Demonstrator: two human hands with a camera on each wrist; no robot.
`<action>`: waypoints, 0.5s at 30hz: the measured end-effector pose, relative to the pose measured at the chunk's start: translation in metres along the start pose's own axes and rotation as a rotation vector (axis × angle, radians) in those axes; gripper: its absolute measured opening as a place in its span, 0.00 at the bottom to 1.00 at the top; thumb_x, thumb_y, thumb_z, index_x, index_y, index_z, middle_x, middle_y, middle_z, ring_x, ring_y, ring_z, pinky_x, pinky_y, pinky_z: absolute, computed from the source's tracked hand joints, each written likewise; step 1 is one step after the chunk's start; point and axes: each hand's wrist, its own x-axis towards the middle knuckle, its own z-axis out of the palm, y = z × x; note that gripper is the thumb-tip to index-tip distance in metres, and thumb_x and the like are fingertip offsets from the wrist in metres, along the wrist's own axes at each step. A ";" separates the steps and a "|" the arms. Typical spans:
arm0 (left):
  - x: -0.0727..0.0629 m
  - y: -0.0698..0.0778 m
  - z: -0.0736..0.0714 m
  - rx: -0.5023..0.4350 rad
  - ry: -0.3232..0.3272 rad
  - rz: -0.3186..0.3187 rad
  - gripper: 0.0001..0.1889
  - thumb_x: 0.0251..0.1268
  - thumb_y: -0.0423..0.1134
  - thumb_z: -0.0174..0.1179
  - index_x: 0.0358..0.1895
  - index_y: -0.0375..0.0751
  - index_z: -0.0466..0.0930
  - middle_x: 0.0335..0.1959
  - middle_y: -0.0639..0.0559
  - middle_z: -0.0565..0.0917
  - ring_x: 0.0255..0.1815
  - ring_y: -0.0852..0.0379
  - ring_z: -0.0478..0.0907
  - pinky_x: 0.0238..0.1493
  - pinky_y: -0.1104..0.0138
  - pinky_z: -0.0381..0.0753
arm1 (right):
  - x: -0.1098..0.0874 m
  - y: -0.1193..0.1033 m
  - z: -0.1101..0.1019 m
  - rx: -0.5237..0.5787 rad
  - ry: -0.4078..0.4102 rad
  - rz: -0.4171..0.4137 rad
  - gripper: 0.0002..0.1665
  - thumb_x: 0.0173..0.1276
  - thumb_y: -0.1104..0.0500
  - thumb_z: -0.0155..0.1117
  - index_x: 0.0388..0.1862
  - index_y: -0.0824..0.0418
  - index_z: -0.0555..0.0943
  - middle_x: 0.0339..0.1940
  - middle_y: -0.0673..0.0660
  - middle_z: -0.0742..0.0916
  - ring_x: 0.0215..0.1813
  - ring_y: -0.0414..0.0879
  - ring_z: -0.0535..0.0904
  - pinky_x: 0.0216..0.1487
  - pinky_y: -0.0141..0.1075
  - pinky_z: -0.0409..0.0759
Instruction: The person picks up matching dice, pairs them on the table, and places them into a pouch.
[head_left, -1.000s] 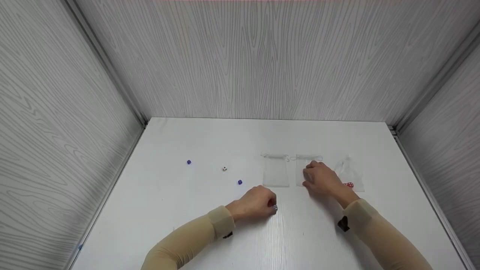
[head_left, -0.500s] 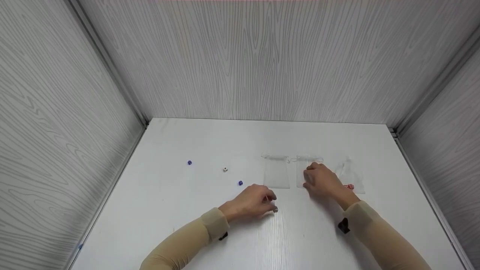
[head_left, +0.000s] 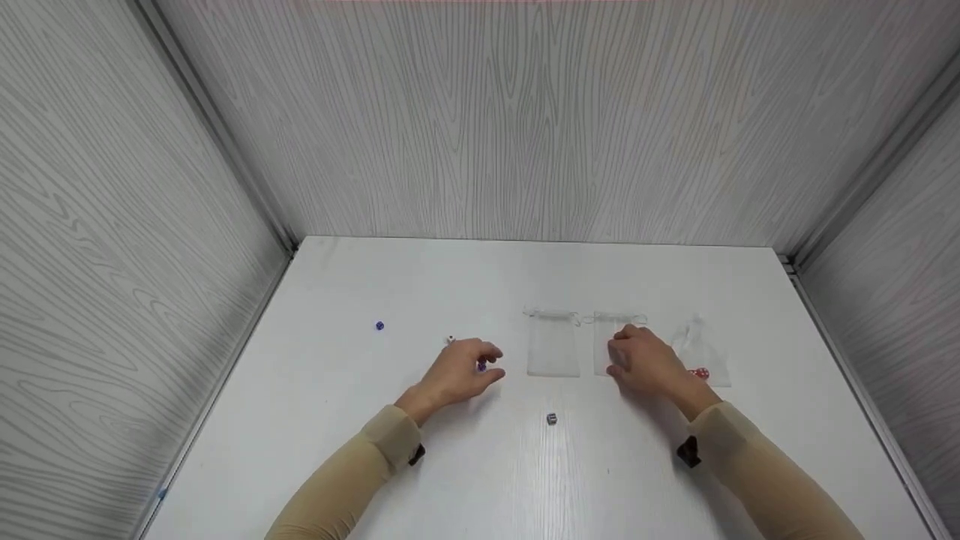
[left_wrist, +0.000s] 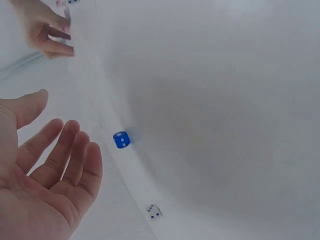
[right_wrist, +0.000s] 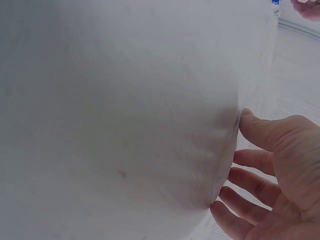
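Observation:
My left hand point(head_left: 454, 375) is held over the table with its fingers loosely bent and parted. A blue die point(head_left: 481, 367) shows between thumb and forefinger in the head view; in the left wrist view that blue die point(left_wrist: 121, 140) stands apart from the fingertips. A white die point(head_left: 450, 340) lies just behind the hand. My right hand point(head_left: 641, 360) rests with spread fingertips on a clear drawstring pouch point(head_left: 601, 349), partly covering it. In the right wrist view, thumb and fingers of the right hand point(right_wrist: 280, 175) touch down well apart. A small grey die point(head_left: 551, 419) lies between the hands.
A second clear pouch point(head_left: 553, 349) lies flat left of the right hand. Farther right is a third pouch point(head_left: 712, 352), with red dice point(head_left: 700, 373) at its lower part. Another blue die point(head_left: 379, 325) sits at the far left. Grey wood-patterned walls point(head_left: 480, 120) enclose the table.
My left hand has let go of the grey die, leaving it on the table, and has moved left and away to the nearer blue die. The right hand has stayed in place.

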 end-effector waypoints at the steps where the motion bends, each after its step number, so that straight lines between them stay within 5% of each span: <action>1: 0.000 -0.004 -0.002 -0.002 0.018 -0.014 0.18 0.80 0.43 0.70 0.64 0.36 0.89 0.58 0.41 0.93 0.59 0.42 0.89 0.65 0.47 0.89 | 0.000 0.000 0.000 0.003 0.002 0.001 0.28 0.78 0.55 0.75 0.69 0.71 0.86 0.70 0.69 0.86 0.75 0.69 0.80 0.78 0.62 0.79; 15: 0.004 -0.049 -0.017 0.035 0.284 -0.271 0.19 0.76 0.38 0.73 0.65 0.36 0.89 0.59 0.40 0.91 0.63 0.40 0.87 0.70 0.47 0.86 | 0.000 -0.001 0.000 0.016 0.000 -0.005 0.28 0.78 0.54 0.76 0.69 0.70 0.86 0.70 0.70 0.85 0.74 0.69 0.80 0.77 0.63 0.80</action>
